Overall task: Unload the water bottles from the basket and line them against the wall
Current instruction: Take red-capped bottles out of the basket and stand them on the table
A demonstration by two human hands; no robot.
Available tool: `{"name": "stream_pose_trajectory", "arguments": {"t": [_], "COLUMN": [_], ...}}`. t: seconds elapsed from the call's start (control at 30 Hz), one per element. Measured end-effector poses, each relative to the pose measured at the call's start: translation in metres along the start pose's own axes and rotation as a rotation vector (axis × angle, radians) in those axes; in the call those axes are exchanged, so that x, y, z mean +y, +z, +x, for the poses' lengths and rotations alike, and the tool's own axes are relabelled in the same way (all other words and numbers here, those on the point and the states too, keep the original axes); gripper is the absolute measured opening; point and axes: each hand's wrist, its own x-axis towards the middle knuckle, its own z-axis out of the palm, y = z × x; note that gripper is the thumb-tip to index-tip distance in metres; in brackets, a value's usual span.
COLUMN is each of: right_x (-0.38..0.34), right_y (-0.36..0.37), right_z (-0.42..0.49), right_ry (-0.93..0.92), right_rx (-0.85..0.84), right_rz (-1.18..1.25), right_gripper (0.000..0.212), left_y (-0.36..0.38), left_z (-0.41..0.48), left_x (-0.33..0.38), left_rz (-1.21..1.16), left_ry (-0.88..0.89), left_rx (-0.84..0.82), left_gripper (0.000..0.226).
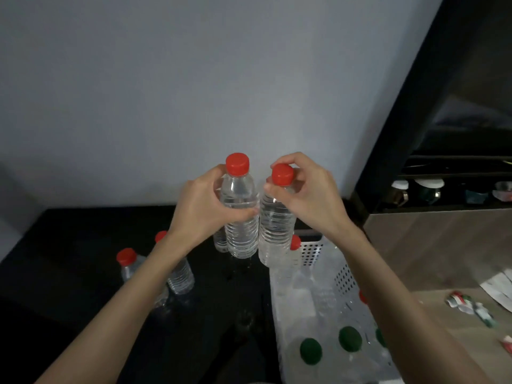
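My left hand (202,209) grips the shoulder of a clear red-capped water bottle (241,234), held upright above the black counter. My right hand (307,198) pinches the red cap and neck of a second bottle (274,225), hanging upright right beside the first, over the basket's far left corner. The white perforated basket (345,278) sits at lower right and holds several bottles, some with green caps (310,351) and one with a red cap (295,241). Three red-capped bottles stand on the counter: one (128,263) at left, one (180,275) partly behind my left forearm, one (220,241) behind the held bottle.
A pale grey wall (194,92) rises behind the black counter (69,259). A dark shelf unit (457,184) with cups stands at right. A wooden surface (443,259) to the right carries torn wrappers (468,306) and paper.
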Motion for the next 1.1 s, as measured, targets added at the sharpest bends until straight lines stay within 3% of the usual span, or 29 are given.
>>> {"name": "stream_pose_trajectory", "arguments": {"t": [0.3, 0.63, 1.1], "right_x": [0.02, 0.078, 0.096], "right_y": [0.083, 0.155, 0.183], "right_z": [0.02, 0.005, 0.01], "right_ry": [-0.064, 0.003, -0.004], "right_rx": [-0.253, -0.5, -0.584], "right_rz": [-0.031, -0.103, -0.12], "right_gripper": [0.034, 0.038, 0.032], "left_y": [-0.02, 0.008, 0.024], "left_z": [-0.037, -0.1, -0.127], "left_x": [-0.074, -0.15, -0.172], "left_rz": [0.177, 0.178, 0.118], "left_ry": [-0.195, -0.441, -0.542], "left_rx": [0.072, 0.047, -0.025], "left_gripper": [0.063, 0.069, 0.079]}}
